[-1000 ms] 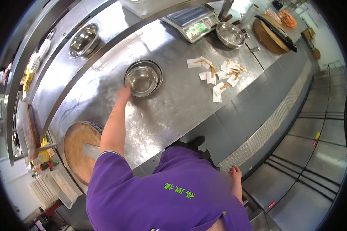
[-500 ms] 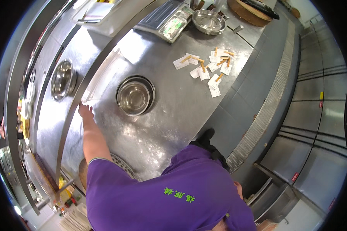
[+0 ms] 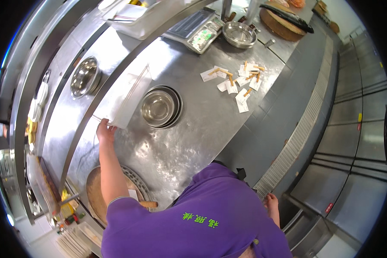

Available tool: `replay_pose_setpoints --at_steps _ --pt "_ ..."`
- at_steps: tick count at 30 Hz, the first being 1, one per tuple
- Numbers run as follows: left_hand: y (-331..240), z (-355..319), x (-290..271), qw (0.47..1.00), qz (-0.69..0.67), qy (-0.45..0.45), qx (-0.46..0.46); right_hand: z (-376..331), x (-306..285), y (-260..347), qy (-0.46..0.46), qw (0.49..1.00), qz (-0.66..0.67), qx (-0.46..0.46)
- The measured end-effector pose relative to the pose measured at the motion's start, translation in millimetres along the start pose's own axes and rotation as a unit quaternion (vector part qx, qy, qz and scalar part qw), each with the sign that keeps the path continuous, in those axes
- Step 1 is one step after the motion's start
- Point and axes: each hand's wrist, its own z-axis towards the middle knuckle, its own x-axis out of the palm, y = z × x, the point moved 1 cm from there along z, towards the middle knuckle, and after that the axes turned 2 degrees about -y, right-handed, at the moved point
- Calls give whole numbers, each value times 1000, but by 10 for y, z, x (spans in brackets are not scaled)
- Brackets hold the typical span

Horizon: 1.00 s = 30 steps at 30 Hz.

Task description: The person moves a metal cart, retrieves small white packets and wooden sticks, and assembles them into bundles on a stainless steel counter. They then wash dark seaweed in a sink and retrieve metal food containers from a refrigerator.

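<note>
My left hand (image 3: 106, 130) reaches forward under the overhead shelf and grips the near edge of a translucent white plastic container (image 3: 127, 96). Part of that container is hidden behind the shelf's edge. Just right of it, a stack of round steel bowls (image 3: 158, 107) stands on the steel worktop (image 3: 193, 124). My right hand (image 3: 271, 203) hangs low at my right side, away from the worktop, its fingers loosely bent with nothing visible in them.
A round wooden chopping board (image 3: 94, 193) and a wooden-handled knife (image 3: 148, 204) lie beneath my left arm. Paper slips with wooden clothespins (image 3: 241, 81), a digital scale (image 3: 198, 32) and steel pans (image 3: 239, 34) stand farther off. A steel bowl (image 3: 85, 77) rests on the shelf.
My left hand has taken hold of the container's edge, and the container shows farther out from under the shelf. My right hand has come more into view.
</note>
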Motion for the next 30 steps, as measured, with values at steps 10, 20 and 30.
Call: replay_pose_setpoints --at_steps 10,20,30 --pt "251 -2135 -700 997 -50 29 -56 596 -336 -713 56 995 80 -37" --pt "1010 -4747 311 865 294 283 291 340 -1007 -1965 4 995 -39 -93" --pt "3742 -7861 1892 515 407 754 -11 -1217 -2027 -2866 -157 754 631 -94"
